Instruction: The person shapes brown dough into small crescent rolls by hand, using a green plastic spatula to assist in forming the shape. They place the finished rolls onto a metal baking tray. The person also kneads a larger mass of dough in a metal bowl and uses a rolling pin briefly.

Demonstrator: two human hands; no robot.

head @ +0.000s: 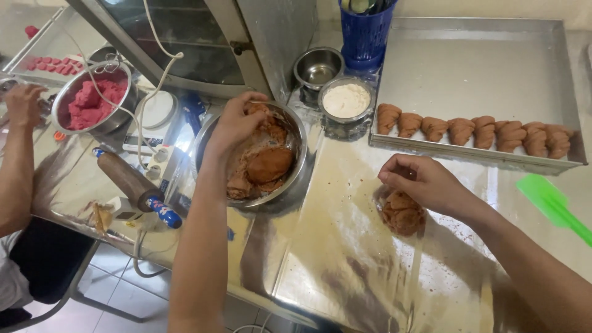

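At the far left another person's hand [23, 105] rests by a steel bowl of pink dough [92, 102], with small pink pieces [52, 65] laid out on a tray behind it. A brown rolling pin [131, 183] with blue-and-white handles lies near the table's front edge, beside a white kitchen scale [155, 114]. The left hand [237, 123] reaches into a steel mixing bowl [298, 179], its fingers curled down into the glossy brown dough [262, 168] and pinching at it. Behind stand a small empty steel bowl [317, 66], a round container of white flour [346, 100] and a blue perforated basket [366, 34]. The right hand [422, 182] is cupped, fingers bent, over a rough brown dough lump [402, 214] that sits on the bare steel table [333, 246], with open room around it. A row of twisted brown dough pieces [472, 131] lines the front edge of a large steel tray [481, 68], otherwise bare. A green spatula [553, 206] lies at the far right.
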